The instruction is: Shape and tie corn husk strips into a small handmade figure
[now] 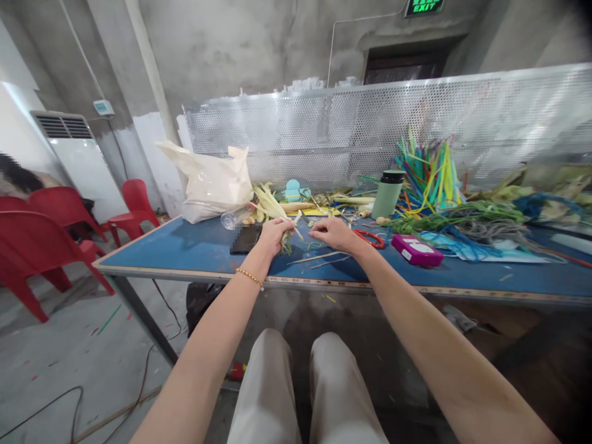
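Observation:
My left hand (pixel 276 234), with a beaded bracelet at its wrist, is closed around a small bundle of pale husk strips (pixel 298 226); green ends hang below the fingers. Just right of it, my right hand (pixel 333 233) is held above the table edge with its fingers pinched together. Whatever lies between those fingertips is too small to make out. Pale yellow husk leaves (pixel 267 200) fan out behind my left hand. Thin dry strips (pixel 319 256) lie on the blue table (pixel 157 246) below my hands.
On the left stand a cream plastic bag (pixel 215 185) and a dark flat object (pixel 244 239). To the right are a green bottle (pixel 387 196), red-handled scissors (pixel 370 239), a purple box (pixel 416 250), tangled cords (pixel 476 222) and colourful strips (pixel 430 172). A perforated metal panel (pixel 296 129) stands behind.

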The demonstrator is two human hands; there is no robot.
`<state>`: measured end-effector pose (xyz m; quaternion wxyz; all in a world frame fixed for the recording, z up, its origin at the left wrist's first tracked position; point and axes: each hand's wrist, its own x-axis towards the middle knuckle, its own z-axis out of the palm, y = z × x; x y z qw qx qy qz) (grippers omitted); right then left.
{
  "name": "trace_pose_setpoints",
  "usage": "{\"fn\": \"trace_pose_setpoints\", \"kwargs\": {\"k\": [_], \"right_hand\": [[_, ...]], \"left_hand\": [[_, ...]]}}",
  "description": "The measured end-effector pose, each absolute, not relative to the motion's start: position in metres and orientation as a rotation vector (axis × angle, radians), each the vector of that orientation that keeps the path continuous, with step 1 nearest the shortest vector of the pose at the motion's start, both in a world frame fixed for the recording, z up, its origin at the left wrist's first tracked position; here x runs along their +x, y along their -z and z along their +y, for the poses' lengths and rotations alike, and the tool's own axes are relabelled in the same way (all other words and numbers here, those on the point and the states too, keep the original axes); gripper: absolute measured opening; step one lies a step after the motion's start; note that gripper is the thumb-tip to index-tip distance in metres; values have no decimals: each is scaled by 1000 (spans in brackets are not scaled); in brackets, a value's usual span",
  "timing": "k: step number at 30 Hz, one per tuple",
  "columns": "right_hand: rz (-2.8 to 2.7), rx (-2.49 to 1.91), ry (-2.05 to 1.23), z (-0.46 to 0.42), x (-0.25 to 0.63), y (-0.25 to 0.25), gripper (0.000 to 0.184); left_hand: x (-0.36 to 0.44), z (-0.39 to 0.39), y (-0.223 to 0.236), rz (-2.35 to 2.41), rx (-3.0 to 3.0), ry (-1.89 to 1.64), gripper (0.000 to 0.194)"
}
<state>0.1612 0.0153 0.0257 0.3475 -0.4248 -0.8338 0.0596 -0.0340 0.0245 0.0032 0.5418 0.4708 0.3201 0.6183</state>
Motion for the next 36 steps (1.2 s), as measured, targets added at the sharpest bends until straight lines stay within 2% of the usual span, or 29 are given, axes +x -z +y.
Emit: {"fn": "trace_pose_setpoints", "kwargs": {"k": [3,9,17,19,22,26,31,36], "right_hand": [[-2278,-1161,-117,16,151,-15,4],[-2199,-1182,-56,19,158,-22,13],[-1904,-1075,-591,30,165,-32,11],[-1988,-1096,-507,31,157,-25,11],[-2083,-1100,-176,33,149,-17,10],[-2177,-1027,102,36,146,-11,12],[-2175,-972,209,33,143,-11,13],[-2144,-941,105,27,147,-15,11]], "left_hand": [[-34,24,-2,751,1129,-1462,18],[-35,24,-4,726,1043,-1505,17],[-37,23,-7,677,1002,-1491,23],[-36,21,-6,664,1029,-1473,25],[-34,20,-5,660,1086,-1439,28],[-32,20,-2,693,1198,-1359,24],[-32,20,2,723,1247,-1264,13],[-32,20,2,702,1249,-1321,13]]}}
